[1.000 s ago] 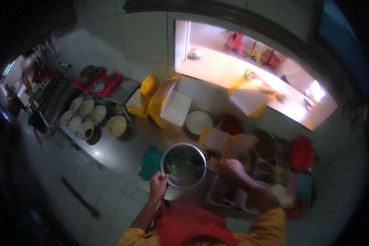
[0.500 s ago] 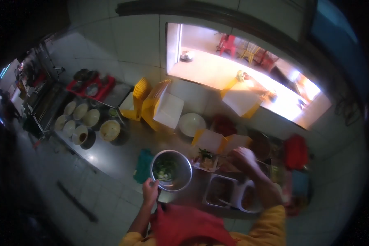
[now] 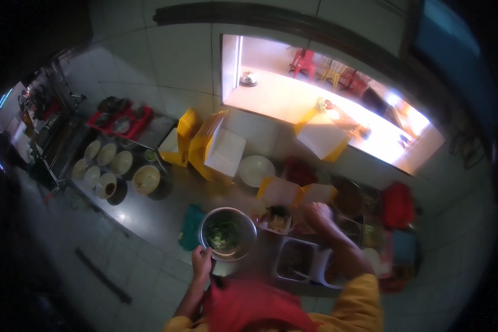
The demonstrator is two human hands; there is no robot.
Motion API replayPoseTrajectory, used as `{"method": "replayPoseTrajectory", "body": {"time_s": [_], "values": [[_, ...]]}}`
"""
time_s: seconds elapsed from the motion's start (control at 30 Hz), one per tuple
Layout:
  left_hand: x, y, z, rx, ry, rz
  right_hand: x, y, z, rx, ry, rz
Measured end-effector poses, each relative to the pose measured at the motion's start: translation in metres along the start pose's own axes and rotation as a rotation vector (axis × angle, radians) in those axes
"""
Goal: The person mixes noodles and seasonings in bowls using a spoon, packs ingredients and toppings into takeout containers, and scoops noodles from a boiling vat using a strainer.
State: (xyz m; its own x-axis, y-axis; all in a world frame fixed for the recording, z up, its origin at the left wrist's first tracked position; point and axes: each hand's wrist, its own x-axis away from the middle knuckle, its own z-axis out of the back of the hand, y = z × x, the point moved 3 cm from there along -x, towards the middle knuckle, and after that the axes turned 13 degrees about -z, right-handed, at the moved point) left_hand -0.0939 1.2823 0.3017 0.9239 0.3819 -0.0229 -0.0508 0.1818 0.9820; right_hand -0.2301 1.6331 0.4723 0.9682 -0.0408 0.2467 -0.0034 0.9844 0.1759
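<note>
My left hand pinches the near rim of a round steel bowl, which has chopped leafy greens at its bottom. To the right, my right hand is closed above the open takeaway boxes. What its fingers hold is too dark and blurred to make out. Just left of that hand, an open yellow-and-white box contains pale food pieces with dark greens on top. A second open box stands beside it, partly hidden behind my right hand.
Steel food pans sit near the counter's front edge. Stacked yellow boxes, a white plate and several pale bowls line the counter. A teal cloth lies beside the steel bowl. A bright serving hatch opens behind.
My right hand has shifted slightly down, and the thin utensil seen reaching left from it is now hard to see. The greens sit lower in the box. My left hand stays on the bowl.
</note>
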Motion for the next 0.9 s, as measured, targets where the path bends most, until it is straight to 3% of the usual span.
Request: {"method": "replayPoseTrajectory", "body": {"time_s": [0.23,0.33,0.47,0.53,0.63,0.7,0.9], "values": [[0.000,0.010,-0.007,0.128,0.038,0.002,-0.001,-0.001,-0.019,0.012,-0.150,-0.078],[-0.001,0.003,-0.004,0.070,0.002,0.014,0.011,0.000,0.002,-0.081,-0.032,-0.076],[0.000,0.000,0.000,-0.037,-0.031,0.060,0.012,0.000,0.003,-0.093,-0.053,-0.118],[-0.001,0.000,-0.001,-0.109,-0.028,-0.050,0.023,-0.011,0.014,-0.172,-0.142,-0.004],[0.002,-0.006,-0.002,-0.220,0.026,-0.135,0.026,-0.036,-0.017,-0.091,-0.101,0.128],[0.005,0.019,-0.004,-0.179,0.009,-0.113,0.035,-0.062,-0.015,-0.059,-0.218,0.147],[0.013,0.037,-0.012,-0.226,0.030,-0.243,0.036,-0.109,-0.056,0.015,-0.004,0.218]]}}
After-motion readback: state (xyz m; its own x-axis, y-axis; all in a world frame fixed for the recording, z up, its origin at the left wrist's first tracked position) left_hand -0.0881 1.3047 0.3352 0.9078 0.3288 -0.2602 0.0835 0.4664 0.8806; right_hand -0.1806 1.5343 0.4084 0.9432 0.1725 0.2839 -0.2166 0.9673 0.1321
